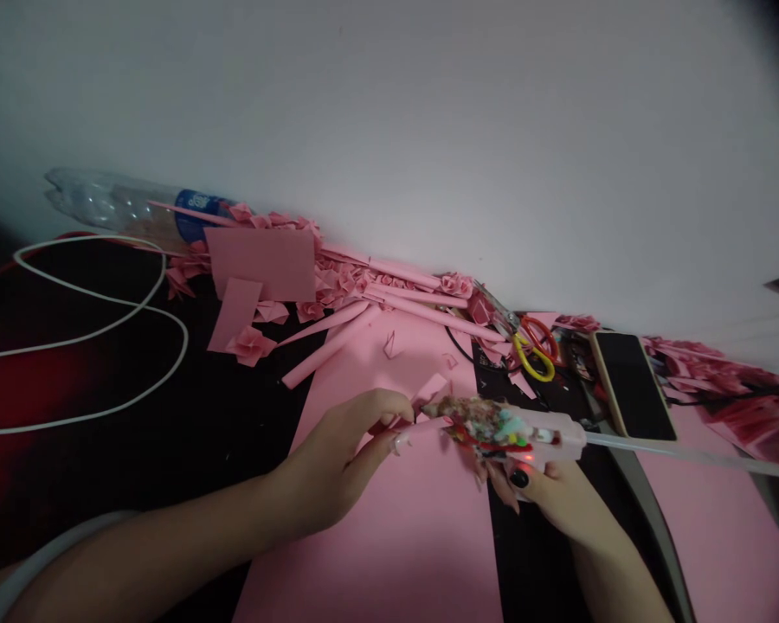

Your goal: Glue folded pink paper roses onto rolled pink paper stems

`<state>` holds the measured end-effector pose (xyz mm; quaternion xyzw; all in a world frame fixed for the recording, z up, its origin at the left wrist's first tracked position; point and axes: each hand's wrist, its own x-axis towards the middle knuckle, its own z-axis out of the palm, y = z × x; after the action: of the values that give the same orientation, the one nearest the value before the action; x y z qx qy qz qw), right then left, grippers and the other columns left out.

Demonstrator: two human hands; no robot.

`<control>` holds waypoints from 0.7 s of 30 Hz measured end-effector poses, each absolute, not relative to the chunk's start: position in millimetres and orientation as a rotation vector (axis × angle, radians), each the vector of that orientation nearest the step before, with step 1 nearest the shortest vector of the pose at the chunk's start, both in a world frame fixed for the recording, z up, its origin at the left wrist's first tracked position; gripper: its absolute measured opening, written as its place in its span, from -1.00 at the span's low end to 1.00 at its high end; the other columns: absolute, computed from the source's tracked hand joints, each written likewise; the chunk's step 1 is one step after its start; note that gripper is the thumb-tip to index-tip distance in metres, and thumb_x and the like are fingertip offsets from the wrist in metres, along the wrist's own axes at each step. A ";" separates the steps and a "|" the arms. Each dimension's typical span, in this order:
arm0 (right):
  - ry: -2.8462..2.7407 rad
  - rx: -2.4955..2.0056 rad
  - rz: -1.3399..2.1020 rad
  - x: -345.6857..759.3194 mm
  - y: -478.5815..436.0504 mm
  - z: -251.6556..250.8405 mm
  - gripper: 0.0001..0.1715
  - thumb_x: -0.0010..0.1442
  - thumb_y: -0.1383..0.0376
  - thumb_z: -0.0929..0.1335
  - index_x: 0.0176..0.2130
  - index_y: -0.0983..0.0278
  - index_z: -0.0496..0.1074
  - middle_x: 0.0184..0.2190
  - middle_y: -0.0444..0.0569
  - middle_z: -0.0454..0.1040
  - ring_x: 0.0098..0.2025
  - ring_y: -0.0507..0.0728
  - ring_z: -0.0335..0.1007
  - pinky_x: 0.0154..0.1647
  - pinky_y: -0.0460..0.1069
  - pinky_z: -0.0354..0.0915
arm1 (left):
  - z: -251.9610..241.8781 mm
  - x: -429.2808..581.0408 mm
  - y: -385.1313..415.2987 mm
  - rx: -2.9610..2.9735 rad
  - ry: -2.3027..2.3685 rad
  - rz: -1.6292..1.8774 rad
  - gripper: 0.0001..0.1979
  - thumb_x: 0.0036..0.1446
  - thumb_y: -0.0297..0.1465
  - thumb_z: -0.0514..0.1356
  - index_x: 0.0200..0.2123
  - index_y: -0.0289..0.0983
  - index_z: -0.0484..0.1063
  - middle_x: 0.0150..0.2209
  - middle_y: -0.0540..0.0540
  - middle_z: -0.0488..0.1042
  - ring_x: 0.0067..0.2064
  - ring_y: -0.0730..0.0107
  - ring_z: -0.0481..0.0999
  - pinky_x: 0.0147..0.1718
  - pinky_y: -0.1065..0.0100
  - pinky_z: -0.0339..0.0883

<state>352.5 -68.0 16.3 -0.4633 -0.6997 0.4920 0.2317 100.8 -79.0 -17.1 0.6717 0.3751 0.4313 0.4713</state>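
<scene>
Pink paper flowers (458,285) lie finished at upper centre — left fingers (380,407) pinch a paper scrap (395,425), right fingers (503,489) clench a glue gun (512,433).

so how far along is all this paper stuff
Fairly far, it seems. Folded pink paper flowers already lie heaped along the wall, beside rolled paper tubes. In hand: the left hand pinches a folded pink paper piece near the tip of the hot glue gun, held in the right hand. Left over: a flat pink paper sheet lies uncut, so some may remain.
</scene>
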 end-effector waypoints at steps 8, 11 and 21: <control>-1.886 -1.232 1.543 347.2 -65.4 24.6 -0.38 0.11 -0.18 0.27 -0.56 0.29 0.29 -0.63 -0.11 0.29 -0.58 0.00 0.13 -0.65 -0.12 0.12 | -15.3 100.3 -79.0 1.641 0.930 1.042 -0.87 0.21 -0.57 0.02 -0.32 -0.23 0.27 -0.40 0.07 0.28 -0.36 0.51 0.28 -0.35 0.45 0.20; -1.905 -1.185 1.547 346.9 -64.5 27.6 -0.38 0.10 -0.19 0.28 -0.55 0.29 0.30 -0.60 -0.09 0.30 -0.56 0.01 0.16 -0.63 -0.11 0.13 | -15.3 100.6 -78.8 1.656 0.920 1.063 -0.86 0.20 -0.58 0.02 -0.31 -0.23 0.27 -0.40 0.06 0.29 -0.36 0.50 0.29 -0.36 0.45 0.20; -1.839 -1.279 1.570 348.5 -69.0 25.8 -0.39 0.13 -0.17 0.27 -0.52 0.31 0.36 -0.71 -0.17 0.21 -0.65 -0.02 0.07 -0.67 -0.09 0.11 | -14.9 100.1 -79.1 1.679 0.936 1.050 -0.87 0.21 -0.56 0.01 -0.31 -0.24 0.27 -0.40 0.04 0.30 -0.37 0.48 0.30 -0.37 0.43 0.20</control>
<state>348.5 -69.0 25.8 -0.4581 -0.6585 0.5621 0.2015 100.1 -79.1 -14.9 0.6814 0.3799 0.4261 0.4581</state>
